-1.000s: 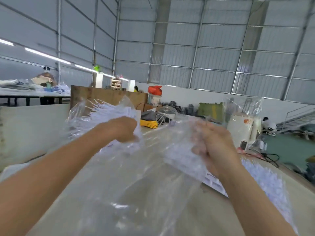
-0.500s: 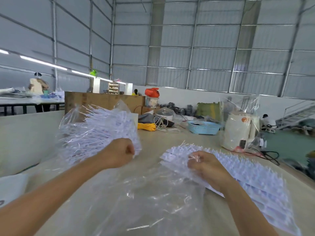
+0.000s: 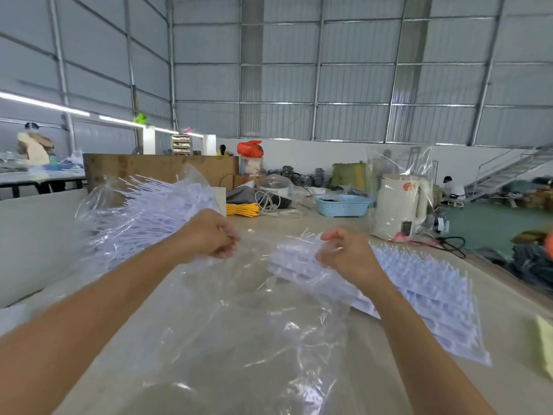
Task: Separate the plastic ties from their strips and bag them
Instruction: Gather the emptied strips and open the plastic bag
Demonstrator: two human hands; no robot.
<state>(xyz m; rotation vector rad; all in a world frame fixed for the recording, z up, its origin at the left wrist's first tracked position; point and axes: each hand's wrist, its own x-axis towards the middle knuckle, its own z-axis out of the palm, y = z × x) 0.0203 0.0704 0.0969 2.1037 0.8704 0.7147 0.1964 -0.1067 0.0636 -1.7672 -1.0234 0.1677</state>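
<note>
Both bare forearms reach forward from the lower corners and converge toward the middle. The left hand is turned knuckles-up, its fingers curled into a loose fist that pinches clear film. The right hand sits level with it and apart, thumb raised, fingers bent and gripping film.

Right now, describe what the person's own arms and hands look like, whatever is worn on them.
Both forearms are bare up to the frame edge: no sleeves show. The left hand and the right hand wear no gloves. No watch, ring, bracelet or strap shows on either wrist or on the fingers. The picture is slightly blurred, so fine marks cannot be made out.
</note>
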